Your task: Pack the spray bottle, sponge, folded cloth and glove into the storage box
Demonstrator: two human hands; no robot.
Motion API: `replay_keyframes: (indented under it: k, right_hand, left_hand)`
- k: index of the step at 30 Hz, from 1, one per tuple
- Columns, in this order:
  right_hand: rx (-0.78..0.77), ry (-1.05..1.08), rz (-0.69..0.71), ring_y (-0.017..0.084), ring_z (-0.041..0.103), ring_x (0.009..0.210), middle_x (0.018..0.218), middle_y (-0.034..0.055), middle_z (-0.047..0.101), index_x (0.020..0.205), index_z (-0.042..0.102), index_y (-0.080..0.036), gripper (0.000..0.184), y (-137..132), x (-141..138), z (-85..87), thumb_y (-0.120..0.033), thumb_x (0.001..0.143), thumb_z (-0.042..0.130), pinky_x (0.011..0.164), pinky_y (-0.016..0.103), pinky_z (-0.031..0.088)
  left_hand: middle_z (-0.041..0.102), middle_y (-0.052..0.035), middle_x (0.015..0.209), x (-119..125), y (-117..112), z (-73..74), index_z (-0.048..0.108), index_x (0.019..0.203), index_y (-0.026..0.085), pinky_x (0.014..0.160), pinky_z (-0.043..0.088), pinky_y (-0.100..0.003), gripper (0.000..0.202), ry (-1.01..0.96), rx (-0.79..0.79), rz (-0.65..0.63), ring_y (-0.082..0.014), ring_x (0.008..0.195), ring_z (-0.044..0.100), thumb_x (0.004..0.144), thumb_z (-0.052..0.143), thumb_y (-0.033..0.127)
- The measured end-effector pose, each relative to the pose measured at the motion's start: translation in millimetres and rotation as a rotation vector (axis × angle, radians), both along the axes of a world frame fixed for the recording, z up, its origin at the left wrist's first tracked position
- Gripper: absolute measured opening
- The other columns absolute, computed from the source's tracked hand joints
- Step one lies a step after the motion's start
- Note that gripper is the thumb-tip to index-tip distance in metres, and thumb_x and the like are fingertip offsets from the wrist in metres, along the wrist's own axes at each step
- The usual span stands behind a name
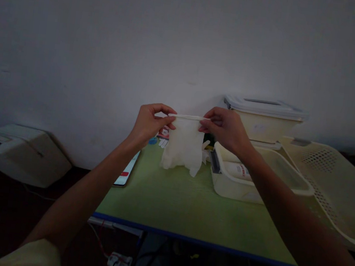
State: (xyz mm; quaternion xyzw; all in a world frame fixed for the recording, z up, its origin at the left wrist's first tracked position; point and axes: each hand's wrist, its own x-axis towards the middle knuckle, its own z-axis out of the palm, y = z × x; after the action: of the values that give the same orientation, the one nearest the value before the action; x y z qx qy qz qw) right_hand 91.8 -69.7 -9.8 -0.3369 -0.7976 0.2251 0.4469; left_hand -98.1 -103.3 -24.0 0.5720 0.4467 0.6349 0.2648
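Note:
A thin white disposable glove [185,144] hangs with its cuff at the top, above the green table [170,200]. My left hand [153,120] pinches the left end of the cuff between thumb and fingers. At the right end, my right hand [221,125] pinches the same cuff, so its edge is stretched straight between both hands. The glove's fingers dangle downward, partly crumpled together. Behind it, some small items near the wall are mostly covered from sight.
A smartphone [125,172] lies by my left forearm. To the right stand an open cream bin [223,184] with a white bottle [237,170] inside, a lidded box [257,124] and a perforated basket [333,183]. A white case [32,156] sits far left; a power strip [119,262] is below.

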Motion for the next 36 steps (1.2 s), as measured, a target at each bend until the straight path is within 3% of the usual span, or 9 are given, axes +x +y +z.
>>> replay_keyframes:
  k: [6, 11, 26, 30, 36]
  right_hand:
    - [0.157, -0.034, -0.069, 0.013, 0.059, 0.056, 0.057, -0.0016, 0.059, 0.065, 0.051, -0.018, 0.01, -6.1, -0.7, 9.3, -0.016, 0.073, 0.057, 0.057, 0.026, 0.047]
    - [0.347, -0.059, -0.199, 0.011, 0.053, 0.055, 0.061, -0.0019, 0.057, 0.069, 0.056, -0.017, 0.005, -13.7, -2.4, 14.9, -0.019, 0.072, 0.06, 0.056, 0.025, 0.041]
    - [0.218, 0.058, -0.09, 0.007, 0.049, 0.048, 0.067, -0.0017, 0.056, 0.065, 0.051, -0.017, 0.011, -19.4, 6.5, 18.8, -0.017, 0.066, 0.062, 0.045, 0.021, 0.037]
    - [0.107, 0.075, -0.043, 0.008, 0.05, 0.045, 0.06, -0.003, 0.054, 0.065, 0.051, -0.017, 0.013, -23.1, 9.7, 18.7, -0.019, 0.066, 0.064, 0.039, 0.019, 0.035]
    - [-0.015, 0.106, 0.071, 0.011, 0.059, 0.052, 0.057, -0.0013, 0.058, 0.067, 0.051, -0.017, 0.017, -24.8, 15.9, 16.7, -0.024, 0.067, 0.066, 0.046, 0.022, 0.047]
  left_hand:
    - [0.062, 0.0004, 0.066, 5.7, -1.3, 5.3, 0.062, 0.067, 0.013, 0.033, 0.036, -0.013, 0.008, -0.015, 0.087, 0.037, -0.0088, 0.047, 0.06, 0.06, 0.065, 0.013]
    - [0.062, 0.0026, 0.064, 10.9, -7.6, 11.6, 0.063, 0.071, 0.015, 0.031, 0.031, -0.013, 0.007, 0.016, 0.194, 0.11, -0.0049, 0.039, 0.053, 0.064, 0.064, 0.015]
    - [0.063, 0.0007, 0.07, 9.5, -14.9, 18.2, 0.063, 0.073, 0.014, 0.033, 0.035, -0.013, 0.01, 0.028, 0.13, -0.032, -0.0043, 0.041, 0.054, 0.063, 0.064, 0.014]
    - [0.062, 0.0013, 0.068, 9.0, -16.8, 16.8, 0.063, 0.074, 0.014, 0.034, 0.036, -0.013, 0.012, -0.003, 0.086, -0.077, -0.0043, 0.041, 0.054, 0.062, 0.064, 0.017]
    - [0.063, 0.0003, 0.069, 8.7, -18.3, 15.7, 0.063, 0.073, 0.014, 0.037, 0.038, -0.014, 0.014, -0.041, 0.028, -0.092, -0.008, 0.048, 0.06, 0.06, 0.066, 0.018]
